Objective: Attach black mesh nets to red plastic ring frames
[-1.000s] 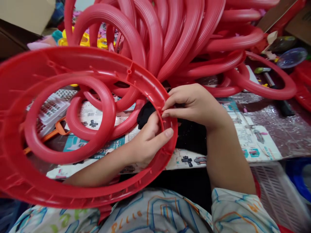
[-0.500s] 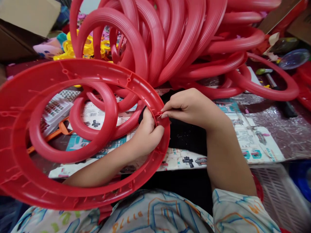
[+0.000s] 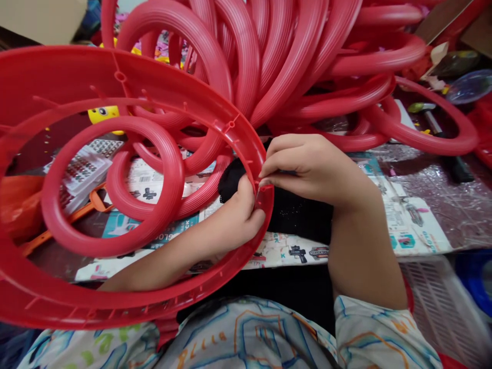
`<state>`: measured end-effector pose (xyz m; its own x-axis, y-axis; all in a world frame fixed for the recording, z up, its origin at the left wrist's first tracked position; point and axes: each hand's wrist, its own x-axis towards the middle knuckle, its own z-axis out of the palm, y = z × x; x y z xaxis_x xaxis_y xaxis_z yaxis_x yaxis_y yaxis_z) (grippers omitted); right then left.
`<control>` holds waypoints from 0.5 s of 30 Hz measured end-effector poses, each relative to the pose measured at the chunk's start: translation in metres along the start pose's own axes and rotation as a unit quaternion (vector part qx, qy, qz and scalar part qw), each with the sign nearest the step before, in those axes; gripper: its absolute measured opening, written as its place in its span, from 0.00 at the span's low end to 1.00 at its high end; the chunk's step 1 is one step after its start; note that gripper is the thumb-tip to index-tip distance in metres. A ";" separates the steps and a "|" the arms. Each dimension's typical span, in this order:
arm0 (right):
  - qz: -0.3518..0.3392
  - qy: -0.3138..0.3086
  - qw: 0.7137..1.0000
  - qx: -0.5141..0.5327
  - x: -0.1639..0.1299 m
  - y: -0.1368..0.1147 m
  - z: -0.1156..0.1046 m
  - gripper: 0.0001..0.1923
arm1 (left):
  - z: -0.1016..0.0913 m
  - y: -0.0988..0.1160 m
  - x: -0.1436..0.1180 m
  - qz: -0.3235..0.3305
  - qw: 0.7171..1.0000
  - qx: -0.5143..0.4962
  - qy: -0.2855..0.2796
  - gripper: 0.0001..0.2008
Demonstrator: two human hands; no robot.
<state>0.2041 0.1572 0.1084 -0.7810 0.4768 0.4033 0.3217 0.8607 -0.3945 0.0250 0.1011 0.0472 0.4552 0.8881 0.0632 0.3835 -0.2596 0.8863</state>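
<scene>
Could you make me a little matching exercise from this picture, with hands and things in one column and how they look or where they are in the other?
1. Left hand
2. Right hand
3. Cloth
4. Crate

A. Black, with shiny specks
B. Forearm outside the big red ring, fingertips at its edge
C. White and slatted
D. Forearm across the big red ring's opening

Pairs: 1-D, 2-B, 3-A, 4-C

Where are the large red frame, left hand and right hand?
Large red frame [image 3: 161, 83], head view: far wall.
Left hand [image 3: 239, 214], head view: near thumb base.
Right hand [image 3: 305, 158], head view: back of hand.
</scene>
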 end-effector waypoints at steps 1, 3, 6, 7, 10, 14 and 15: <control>0.001 0.000 1.000 0.003 0.000 0.000 0.000 0.07 | 0.000 0.001 0.000 -0.002 1.000 -0.002 -0.005 0.22; 0.006 0.000 1.000 0.004 0.000 0.001 0.001 0.07 | 0.000 0.002 0.000 -0.007 1.000 -0.005 -0.013 0.21; 0.009 -0.002 1.000 -0.003 0.001 0.001 0.002 0.08 | 0.000 0.003 -0.001 -0.019 0.999 -0.011 -0.032 0.20; 0.010 -0.004 1.000 -0.006 0.002 0.001 0.002 0.08 | 0.001 0.003 -0.001 -0.021 0.999 -0.012 -0.040 0.20; 0.025 -0.012 1.000 -0.007 0.002 0.001 0.003 0.08 | 0.002 0.003 -0.001 -0.012 0.999 -0.009 -0.047 0.22; 0.045 -0.005 0.999 0.008 0.001 0.002 0.001 0.05 | 0.002 0.005 -0.002 -0.023 0.997 -0.015 -0.073 0.18; 0.047 -0.005 0.999 0.011 0.001 0.002 0.000 0.05 | 0.002 0.005 -0.002 -0.026 0.996 -0.017 -0.083 0.17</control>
<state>0.2040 0.1593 0.1075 -0.7530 0.5534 0.3561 0.3825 0.8084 -0.4475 0.0273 0.0971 0.0508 0.5633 0.8242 -0.0577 0.3835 -0.1989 0.9018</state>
